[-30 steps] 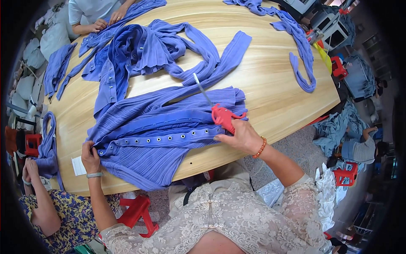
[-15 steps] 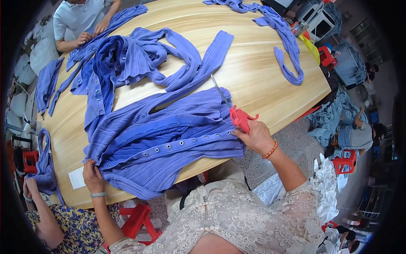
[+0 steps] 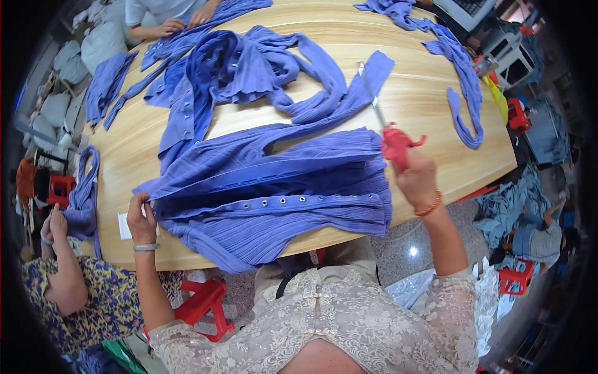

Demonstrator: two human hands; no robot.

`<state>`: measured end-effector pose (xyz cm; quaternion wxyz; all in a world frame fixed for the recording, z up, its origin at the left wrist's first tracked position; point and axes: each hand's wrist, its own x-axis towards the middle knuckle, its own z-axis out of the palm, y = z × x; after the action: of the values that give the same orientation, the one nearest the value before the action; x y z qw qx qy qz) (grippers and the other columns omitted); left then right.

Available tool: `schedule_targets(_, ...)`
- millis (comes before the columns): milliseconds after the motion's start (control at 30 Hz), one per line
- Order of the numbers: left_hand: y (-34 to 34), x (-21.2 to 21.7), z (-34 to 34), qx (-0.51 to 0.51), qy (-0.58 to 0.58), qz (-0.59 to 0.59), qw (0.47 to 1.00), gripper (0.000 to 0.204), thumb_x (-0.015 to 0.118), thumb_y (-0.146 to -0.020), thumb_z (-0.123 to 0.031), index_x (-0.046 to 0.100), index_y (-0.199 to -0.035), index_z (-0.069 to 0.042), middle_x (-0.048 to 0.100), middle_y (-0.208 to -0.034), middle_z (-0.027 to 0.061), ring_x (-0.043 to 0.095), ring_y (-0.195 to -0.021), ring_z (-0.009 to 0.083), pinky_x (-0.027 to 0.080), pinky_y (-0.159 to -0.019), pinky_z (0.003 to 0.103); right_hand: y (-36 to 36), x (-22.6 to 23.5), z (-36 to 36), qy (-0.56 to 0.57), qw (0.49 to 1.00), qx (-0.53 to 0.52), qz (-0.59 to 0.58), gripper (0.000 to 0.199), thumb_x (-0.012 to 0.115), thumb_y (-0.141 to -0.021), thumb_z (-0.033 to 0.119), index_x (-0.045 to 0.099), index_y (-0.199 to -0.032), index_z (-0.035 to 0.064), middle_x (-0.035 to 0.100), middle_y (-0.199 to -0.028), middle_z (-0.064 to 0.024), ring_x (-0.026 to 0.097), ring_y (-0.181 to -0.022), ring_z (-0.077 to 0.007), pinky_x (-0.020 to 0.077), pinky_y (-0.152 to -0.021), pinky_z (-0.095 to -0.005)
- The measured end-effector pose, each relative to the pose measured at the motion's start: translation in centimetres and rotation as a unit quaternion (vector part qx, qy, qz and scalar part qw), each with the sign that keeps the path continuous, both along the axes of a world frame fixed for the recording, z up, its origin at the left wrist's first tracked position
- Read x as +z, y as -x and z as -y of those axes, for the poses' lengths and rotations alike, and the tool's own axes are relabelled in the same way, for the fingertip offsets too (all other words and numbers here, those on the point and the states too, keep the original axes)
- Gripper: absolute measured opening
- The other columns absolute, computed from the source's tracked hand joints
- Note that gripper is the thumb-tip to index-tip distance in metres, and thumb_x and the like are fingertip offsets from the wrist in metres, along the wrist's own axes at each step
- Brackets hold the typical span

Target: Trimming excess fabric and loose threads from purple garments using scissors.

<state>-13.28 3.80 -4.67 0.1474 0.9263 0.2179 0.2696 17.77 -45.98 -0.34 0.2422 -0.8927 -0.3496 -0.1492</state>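
Observation:
A blue-purple ribbed cardigan (image 3: 274, 234) lies spread on the table in front of me, its front parted along a strip of metal-ringed snaps. My left hand (image 3: 142, 218) pinches the upper front's edge at the cardigan's left end and holds it up a little. Red-handled scissors (image 3: 395, 144) are in my right hand (image 3: 416, 177), raised beside the cardigan's right end. Their blades point away from me, towards a long sleeve (image 3: 367, 78); whether they are parted cannot be made out. My right hand is slightly blurred.
More blue-purple garments (image 3: 212, 75) lie bunched on the wooden table (image 3: 430, 124). Across it, a person's hands (image 3: 187, 22) handle another garment; a second person (image 3: 68, 262) sits at left. A white card (image 3: 126, 226) lies by my left hand. A red stool (image 3: 202, 305) stands below.
The whole view has shifted. My right hand has moved the scissors a little up and away from the cardigan. My left hand has drawn the upper front's edge outward, and the front opening looks wider.

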Motion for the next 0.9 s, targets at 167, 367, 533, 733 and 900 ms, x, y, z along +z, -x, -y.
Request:
schedule_targets(167,0.9,-0.6,2.4,-0.034,-0.063,0.011,0.997,0.022,0.052,-0.078,0.013,0.06,-0.095,0.001,0.065,-0.106,0.0203,0.063,-0.099,0.0359,0.05,-0.087,0.04,1.3,2.1,3.8,0.015,0.997,0.074,0.008,0.022,0.067,-0.074,0.003,0.062,-0.095,0.0048,0.062,-0.08,-0.016,0.061,-0.071,-0.0367,0.0493,-0.059,-0.0415)
schedule_targets(367,2.3,-2.7,3.5,-0.008,-0.108,-0.037,0.993,0.019,0.059,-0.079,0.005,0.064,-0.095,-0.003,0.066,-0.11,0.0164,0.064,-0.095,0.0341,0.051,-0.082,0.04,4.9,-0.5,5.7,0.123,0.983,0.109,-0.083,0.024,0.069,-0.072,0.005,0.063,-0.095,0.0066,0.061,-0.077,-0.0142,0.062,-0.071,-0.0355,0.0495,-0.06,-0.0421)
schedule_targets(533,2.6,-1.9,3.9,0.012,-0.132,-0.063,0.989,0.023,0.061,-0.081,-0.001,0.062,-0.104,-0.005,0.063,-0.114,0.0157,0.061,-0.102,0.0337,0.048,-0.088,0.041,5.1,-2.1,6.4,0.229,0.97,0.0,-0.086,0.022,0.068,-0.074,0.006,0.061,-0.094,0.0055,0.063,-0.081,-0.0161,0.063,-0.076,-0.0369,0.0494,-0.065,-0.0465)
schedule_targets(733,4.3,-0.7,6.2,0.081,-0.114,-0.058,0.988,0.022,0.066,-0.083,-0.012,0.064,-0.104,-0.005,0.06,-0.119,0.0161,0.053,-0.116,0.0363,0.041,-0.097,0.046,4.4,-0.7,6.6,0.307,0.932,-0.192,-0.016,0.009,0.067,-0.079,0.01,0.065,-0.086,0.0052,0.066,-0.078,-0.0214,0.065,-0.072,-0.0388,0.0516,-0.066,-0.0467)
schedule_targets(900,1.3,1.1,11.1,0.01,-0.06,-0.046,0.997,0.036,0.07,-0.083,-0.026,0.064,-0.113,-0.006,0.057,-0.125,0.0193,0.047,-0.125,0.0394,0.034,-0.106,0.05,6.5,3.3,3.5,0.309,0.947,-0.081,-0.038,0.015,0.067,-0.082,0.014,0.061,-0.086,0.0007,0.064,-0.073,-0.0204,0.063,-0.068,-0.0392,0.0493,-0.063,-0.0479)
